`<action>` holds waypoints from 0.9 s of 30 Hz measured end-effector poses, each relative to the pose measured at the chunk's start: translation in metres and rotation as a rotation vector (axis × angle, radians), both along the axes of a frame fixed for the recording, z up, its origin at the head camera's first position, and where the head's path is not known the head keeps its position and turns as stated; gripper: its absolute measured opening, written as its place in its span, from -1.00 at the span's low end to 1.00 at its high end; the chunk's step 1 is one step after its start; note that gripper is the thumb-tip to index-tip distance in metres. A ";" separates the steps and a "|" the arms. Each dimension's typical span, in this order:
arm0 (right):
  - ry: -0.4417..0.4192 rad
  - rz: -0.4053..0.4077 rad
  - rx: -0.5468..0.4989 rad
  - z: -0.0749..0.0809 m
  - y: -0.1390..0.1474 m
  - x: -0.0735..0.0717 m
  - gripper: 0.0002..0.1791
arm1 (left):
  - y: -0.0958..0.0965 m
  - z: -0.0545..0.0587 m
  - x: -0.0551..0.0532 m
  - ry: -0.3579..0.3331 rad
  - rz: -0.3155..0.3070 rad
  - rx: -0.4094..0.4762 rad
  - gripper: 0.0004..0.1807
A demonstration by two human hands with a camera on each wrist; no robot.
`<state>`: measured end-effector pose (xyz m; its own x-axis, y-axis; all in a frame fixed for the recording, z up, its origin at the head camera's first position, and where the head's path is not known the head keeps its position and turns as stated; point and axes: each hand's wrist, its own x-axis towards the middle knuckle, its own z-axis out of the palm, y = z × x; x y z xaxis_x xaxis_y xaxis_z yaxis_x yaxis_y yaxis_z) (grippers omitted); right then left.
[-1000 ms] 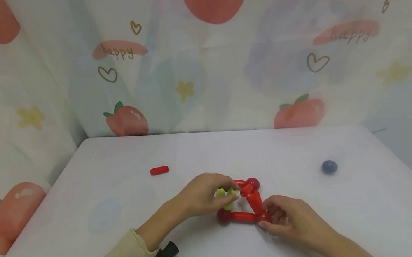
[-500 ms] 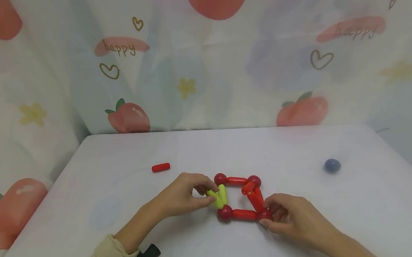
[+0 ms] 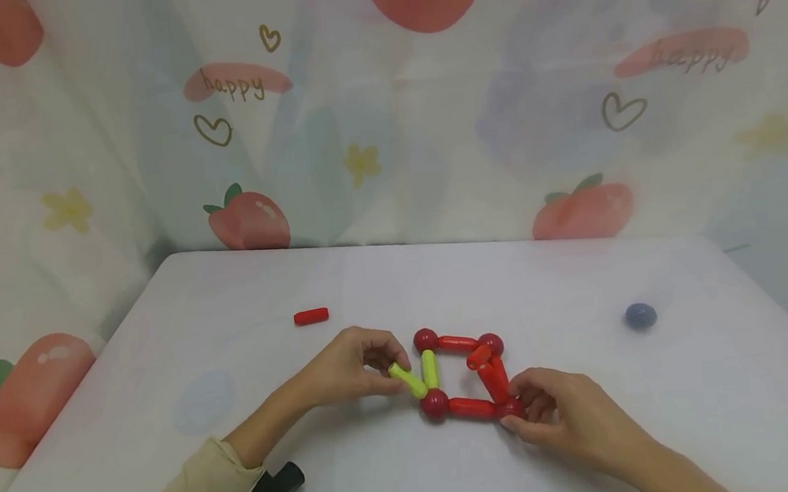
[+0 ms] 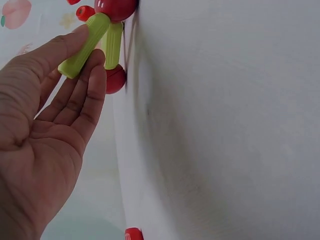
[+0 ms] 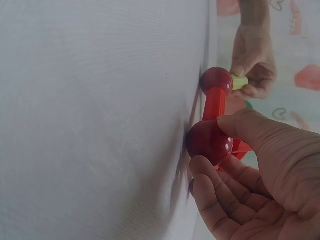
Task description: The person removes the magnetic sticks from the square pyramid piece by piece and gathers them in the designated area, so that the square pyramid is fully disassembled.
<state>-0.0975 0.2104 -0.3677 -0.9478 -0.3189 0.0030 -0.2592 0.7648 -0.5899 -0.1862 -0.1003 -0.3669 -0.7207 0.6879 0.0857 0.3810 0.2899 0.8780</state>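
Observation:
A four-sided frame of balls and rods lies on the table, with red rods (image 3: 472, 408) on three sides and a yellow-green rod (image 3: 430, 369) on the left. My left hand (image 3: 355, 364) pinches a second yellow-green rod (image 4: 85, 46) between thumb and fingers; its other end meets the near-left red ball (image 3: 435, 404). At the near-right corner, my right hand (image 3: 574, 411) holds a red ball (image 5: 207, 142) between thumb and fingertips. Two more red rods (image 3: 493, 383) lean upward along the right side. Red balls (image 3: 426, 340) also mark the far corners.
A loose red rod (image 3: 311, 316) lies behind the left hand. Off to the right sits a blue ball (image 3: 641, 316). A black device (image 3: 278, 484) is at the left sleeve cuff. Patterned cloth (image 3: 426, 132) walls the table's back and left.
My left hand has drawn back leftward from over the frame, and the yellow-green rod it pinches now slants out to the left. The right hand keeps its hold on the corner ball.

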 end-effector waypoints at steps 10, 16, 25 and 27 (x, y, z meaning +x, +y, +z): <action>-0.021 -0.017 0.010 0.000 -0.001 -0.001 -0.58 | 0.002 -0.003 0.008 -0.001 0.109 -0.031 -0.77; -0.012 -0.016 0.006 0.000 -0.002 -0.001 -0.58 | 0.002 -0.009 0.014 0.054 0.254 -0.103 -0.77; -0.021 -0.018 -0.004 -0.001 -0.002 -0.001 -0.58 | -0.019 -0.014 0.010 0.072 0.266 -0.052 -0.75; -0.018 -0.019 -0.001 -0.001 -0.002 -0.001 -0.57 | -0.026 -0.013 0.008 0.055 0.272 -0.019 -0.75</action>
<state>-0.0987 0.2086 -0.3691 -0.9536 -0.3007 -0.0141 -0.2336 0.7688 -0.5953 -0.1785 -0.1264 -0.3798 -0.8736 0.4718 0.1192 0.3343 0.4038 0.8516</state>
